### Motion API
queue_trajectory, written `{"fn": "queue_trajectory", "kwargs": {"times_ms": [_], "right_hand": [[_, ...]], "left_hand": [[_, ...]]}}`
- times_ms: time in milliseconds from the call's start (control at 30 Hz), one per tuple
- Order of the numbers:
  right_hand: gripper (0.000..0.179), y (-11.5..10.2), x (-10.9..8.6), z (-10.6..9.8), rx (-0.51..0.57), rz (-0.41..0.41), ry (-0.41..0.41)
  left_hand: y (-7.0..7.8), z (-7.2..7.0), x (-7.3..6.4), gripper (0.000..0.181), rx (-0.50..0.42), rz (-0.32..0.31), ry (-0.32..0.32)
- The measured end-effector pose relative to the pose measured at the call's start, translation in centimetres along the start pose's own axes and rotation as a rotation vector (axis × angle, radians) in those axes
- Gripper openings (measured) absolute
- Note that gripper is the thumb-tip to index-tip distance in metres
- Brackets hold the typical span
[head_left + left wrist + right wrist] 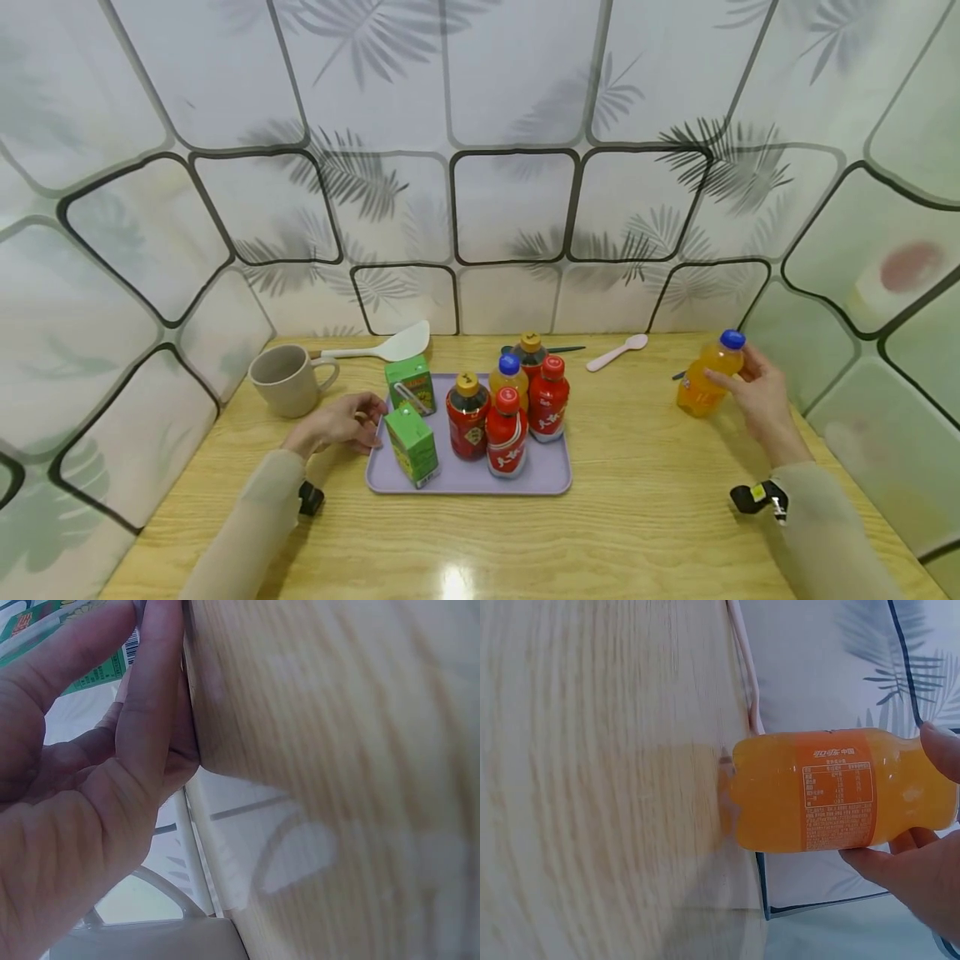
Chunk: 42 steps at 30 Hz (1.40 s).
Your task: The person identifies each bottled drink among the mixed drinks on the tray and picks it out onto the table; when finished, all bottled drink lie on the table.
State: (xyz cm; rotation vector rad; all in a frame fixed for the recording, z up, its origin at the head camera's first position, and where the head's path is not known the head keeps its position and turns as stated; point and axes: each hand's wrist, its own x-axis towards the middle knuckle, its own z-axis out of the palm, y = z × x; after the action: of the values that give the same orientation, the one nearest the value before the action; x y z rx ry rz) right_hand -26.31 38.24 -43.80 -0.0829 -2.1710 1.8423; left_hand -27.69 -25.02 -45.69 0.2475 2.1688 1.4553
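My right hand (pixel 761 400) grips an orange soda bottle (pixel 708 379) with a blue cap near its top, at the right side of the table. The bottle leans a little; its base is at or just above the wood, I cannot tell which. My left hand (pixel 345 422) holds the left rim of a lilac tray (pixel 468 489), thumb and fingers at its edge. On the tray stand two green drink cartons (pixel 412 446), two red bottles (pixel 507 437), two dark bottles with yellow caps (pixel 468 417) and another orange soda bottle (pixel 510 377).
A beige mug (pixel 285 382) stands left of the tray. Behind lie a white spatula (pixel 405 342), a pink spoon (pixel 617 353) and a dark utensil (pixel 566 349), partly hidden by bottles. A dark tip (pixel 678 376) shows beside the held bottle. Patterned walls (pixel 517 208) enclose the table.
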Motion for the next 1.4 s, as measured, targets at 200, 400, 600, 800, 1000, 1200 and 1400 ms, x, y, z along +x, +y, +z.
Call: {"fn": "queue_trajectory", "kwargs": {"times_ms": [200,400,600,800,1000,1200,1400], "right_hand": [[0.082,0.3,0.6,-0.1,-0.102,0.015,0.0],[0.079,0.6,0.8,-0.2,-0.024,-0.008,-0.018],[0.074,0.6,0.6,-0.2,-0.074,-0.013,-0.043],[0.074,0.4,0.7,-0.5,-0.124,-0.024,-0.077],[0.076,0.3,1.1,-0.7,-0.176,-0.015,-0.091],[0.075,0.3,1.2,-0.7,-0.122,-0.039,-0.094],[0.073,-0.2,1.1,-0.6,-0.114,-0.015,-0.059]], "left_hand": [[0.0,-0.1,0.1,0.048,0.006,0.004,-0.003],[0.0,-0.1,0.1,0.049,0.001,0.005,-0.01],[-0.1,0.1,0.1,0.05,-0.006,0.025,-0.022],[-0.2,0.1,0.1,0.049,-0.011,0.023,-0.02],[-0.3,0.0,0.3,0.049,0.003,0.006,-0.005],[-0.2,-0.2,0.2,0.048,0.007,0.013,-0.004],[0.0,-0.1,0.1,0.048,0.0,0.004,-0.013]]}}
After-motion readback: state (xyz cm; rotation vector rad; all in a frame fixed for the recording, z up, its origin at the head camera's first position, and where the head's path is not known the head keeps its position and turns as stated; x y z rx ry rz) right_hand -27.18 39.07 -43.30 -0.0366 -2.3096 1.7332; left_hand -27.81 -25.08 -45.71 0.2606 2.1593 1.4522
